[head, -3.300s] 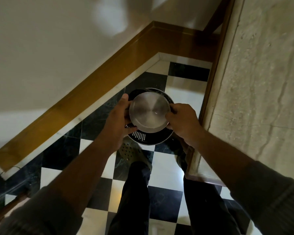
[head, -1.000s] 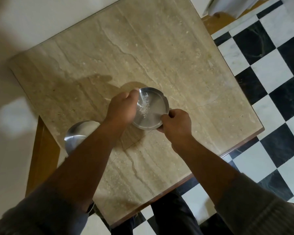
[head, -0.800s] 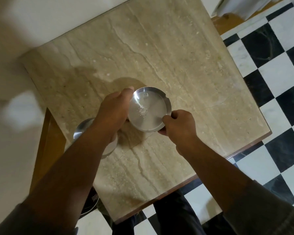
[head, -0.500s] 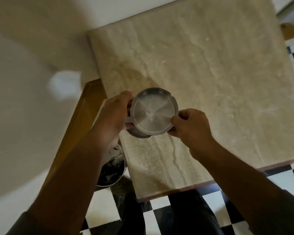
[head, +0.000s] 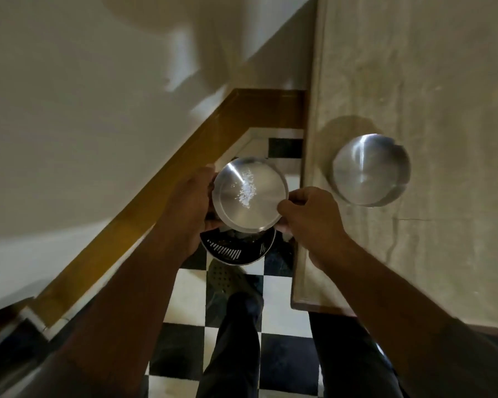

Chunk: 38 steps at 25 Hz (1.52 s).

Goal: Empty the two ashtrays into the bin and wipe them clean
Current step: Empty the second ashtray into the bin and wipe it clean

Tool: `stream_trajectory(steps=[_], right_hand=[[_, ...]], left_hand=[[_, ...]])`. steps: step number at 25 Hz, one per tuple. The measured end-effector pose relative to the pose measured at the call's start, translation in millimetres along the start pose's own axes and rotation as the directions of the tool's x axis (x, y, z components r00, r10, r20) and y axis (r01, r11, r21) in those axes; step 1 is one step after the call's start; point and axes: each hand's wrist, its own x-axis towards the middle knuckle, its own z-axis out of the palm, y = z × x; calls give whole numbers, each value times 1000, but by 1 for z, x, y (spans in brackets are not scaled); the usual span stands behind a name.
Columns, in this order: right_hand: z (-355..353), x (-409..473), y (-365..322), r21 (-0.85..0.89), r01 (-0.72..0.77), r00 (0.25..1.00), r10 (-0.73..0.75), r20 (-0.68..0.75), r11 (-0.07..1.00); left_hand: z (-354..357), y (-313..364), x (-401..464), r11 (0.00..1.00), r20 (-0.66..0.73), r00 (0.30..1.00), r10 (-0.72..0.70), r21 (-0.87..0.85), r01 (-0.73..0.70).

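Observation:
I hold a round steel ashtray (head: 249,196) with white ash grains in its middle, level, directly above the bin (head: 236,248). My left hand (head: 189,205) grips its left rim and my right hand (head: 311,216) pinches its right rim. The bin is a perforated black-and-steel can on the floor, mostly hidden under the ashtray. A second steel ashtray (head: 370,169) sits on the marble table (head: 414,81) near its left edge, to the right of my hands.
A white wall with a wooden skirting board (head: 161,208) runs diagonally on the left, close to the bin. The floor (head: 190,300) is black-and-white checked tile. My legs and one shoe (head: 230,280) stand just below the bin, beside the table's corner.
I have carried the ash-filled ashtray off the table to the left, and it now sits over the bin. The view has swung from the table to the floor corner; the other ashtray stays on the table.

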Motion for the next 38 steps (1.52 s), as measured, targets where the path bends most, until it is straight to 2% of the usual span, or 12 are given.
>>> stream_trajectory(steps=[7,12,16,19,21,24,26,29,31,33,35,38], right_hand=[[60,12,28,-80,-80,983,92,162,994],[58,17,27,-297,167,958,-83,274,940],[51,23,22,-528,585,806,-372,460,615],[47,29,25,-517,815,569,-527,631,261],[46,32,28,-525,849,466,-546,696,56],[45,36,35,-538,841,420,-551,721,-63],[41,37,42,-552,831,444,-513,735,-71],[31,27,45,-582,813,480,-525,703,-36],[25,9,27,-538,843,400,-681,614,10],[23,-12,4,-459,888,241,-859,451,8],[28,-18,11,-435,899,165,-882,441,-49],[48,1,65,-511,826,372,-451,811,-236]], left_hand=[[-53,-59,40,977,-18,985,-171,-132,167],[-75,-65,68,956,186,956,-226,-148,255],[-77,-41,84,957,477,854,-208,281,76],[-64,-17,90,816,563,759,-328,573,-72],[-55,-15,96,702,567,743,-356,687,-189],[-47,-35,103,618,556,815,-160,700,-357],[-50,-56,99,473,495,865,83,744,-472],[-53,-89,92,277,472,797,376,764,-583],[-56,-110,92,253,485,750,450,736,-628],[-52,-122,92,250,491,725,484,716,-652],[-41,-123,89,273,472,698,539,686,-675],[-33,-122,86,271,436,663,608,672,-690]])
